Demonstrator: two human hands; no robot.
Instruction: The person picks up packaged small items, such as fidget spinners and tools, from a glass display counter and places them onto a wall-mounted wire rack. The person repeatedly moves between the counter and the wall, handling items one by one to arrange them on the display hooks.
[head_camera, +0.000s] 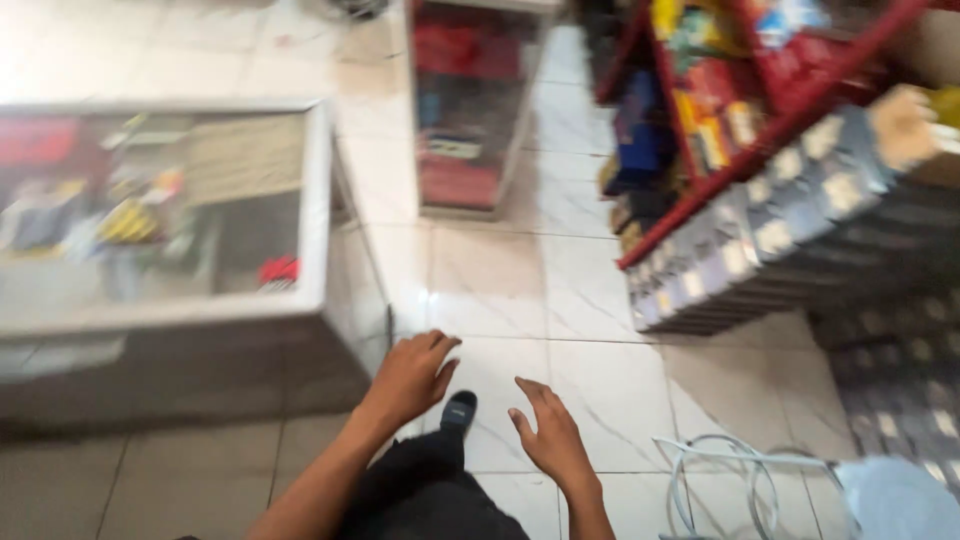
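Left hand (412, 375) and right hand (548, 435): fingers loosely spread, holding nothing, above tiled floor (560, 300). Glass display counter (315, 200) near left. Judgement: keep hands free, mind hose coil (720, 475).

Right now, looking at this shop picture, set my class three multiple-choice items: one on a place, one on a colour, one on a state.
1. Where does the glass display counter stand?
A. on the person's left
B. on the person's right
C. behind the coiled hose

2. What colour is the frame of the tilted rack of packets?
A. green
B. red
C. white

3. How are the two hands?
A. both gripping a box
B. one holding a cable
C. both open and empty

Answers:
1. A, it fills the left of the view.
2. B, its slanting bar is red.
3. C, the left hand and the right hand hang with fingers spread over the tiled floor, touching nothing.
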